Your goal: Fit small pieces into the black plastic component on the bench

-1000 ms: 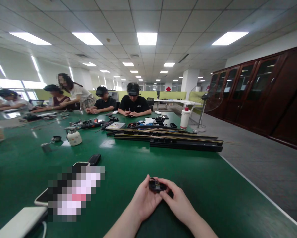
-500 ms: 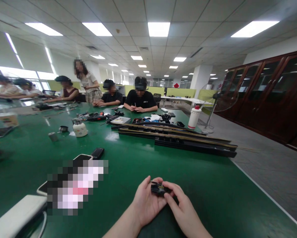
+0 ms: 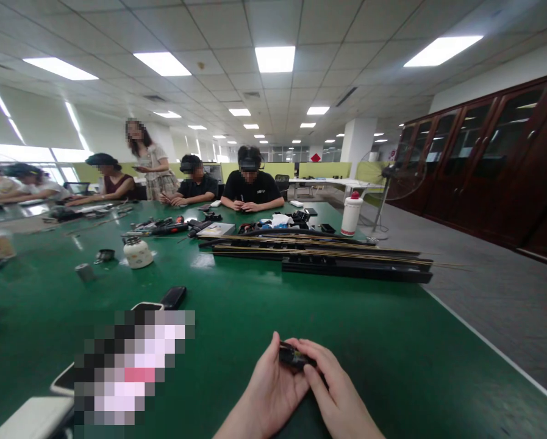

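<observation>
A small black part (image 3: 292,358) with a few yellowish details lies between my two hands, low in the middle of the head view. My left hand (image 3: 273,381) is turned palm up and cups it, the thumb raised along its left side. From the right, my right hand (image 3: 330,378) pinches its end between thumb and fingers. The fingers cover part of it, and its exact kind cannot be made out. Both hands are just above the green table (image 3: 227,329).
Left of my hands lie a phone (image 3: 63,378) with a blurred screen and a white box (image 3: 30,421). Black rails (image 3: 355,269) with thin brass rods stretch across the table ahead. A floral jar (image 3: 137,253), a white bottle (image 3: 350,216), tools and several seated people are beyond.
The view has turned slightly to the right, so the background sits further left. My right fingers have closed a little further over the black part, which both hands still hold.
</observation>
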A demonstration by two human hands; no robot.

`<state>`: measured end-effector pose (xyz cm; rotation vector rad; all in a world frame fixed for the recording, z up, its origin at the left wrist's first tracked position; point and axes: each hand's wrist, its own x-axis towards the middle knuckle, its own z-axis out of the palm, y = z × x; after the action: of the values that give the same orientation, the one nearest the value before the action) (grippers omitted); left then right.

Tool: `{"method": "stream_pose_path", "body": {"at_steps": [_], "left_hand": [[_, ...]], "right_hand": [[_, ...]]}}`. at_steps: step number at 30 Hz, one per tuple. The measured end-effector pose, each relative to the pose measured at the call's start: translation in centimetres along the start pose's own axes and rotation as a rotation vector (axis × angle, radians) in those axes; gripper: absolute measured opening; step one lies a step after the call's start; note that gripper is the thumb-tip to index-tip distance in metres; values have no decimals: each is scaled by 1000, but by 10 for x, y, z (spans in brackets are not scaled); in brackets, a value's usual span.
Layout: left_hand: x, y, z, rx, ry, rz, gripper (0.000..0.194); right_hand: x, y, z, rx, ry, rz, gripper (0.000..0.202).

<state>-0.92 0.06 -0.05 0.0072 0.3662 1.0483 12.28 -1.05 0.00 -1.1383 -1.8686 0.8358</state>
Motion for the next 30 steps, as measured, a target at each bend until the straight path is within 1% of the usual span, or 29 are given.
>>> {"method": "stream_pose_path", "body": {"at_steps": [8, 12, 15, 20, 30], "left_hand": [[-1, -1, -1, 4, 33, 9, 29], [-1, -1, 2, 14, 88, 19, 29], [-3, -3, 5, 21, 103, 29, 30], [-5, -4, 10, 52, 105, 34, 36], [-2, 0, 2, 126, 6, -4, 36]], "right_hand": [[0, -2, -1, 37, 28, 3, 29], [-2, -7, -1, 51, 32, 5, 29], [-2, -10, -2, 51, 25, -5, 28], [-2, -10, -3, 41, 13, 10, 26], [-1, -10, -4, 23, 21, 49, 23]]}}
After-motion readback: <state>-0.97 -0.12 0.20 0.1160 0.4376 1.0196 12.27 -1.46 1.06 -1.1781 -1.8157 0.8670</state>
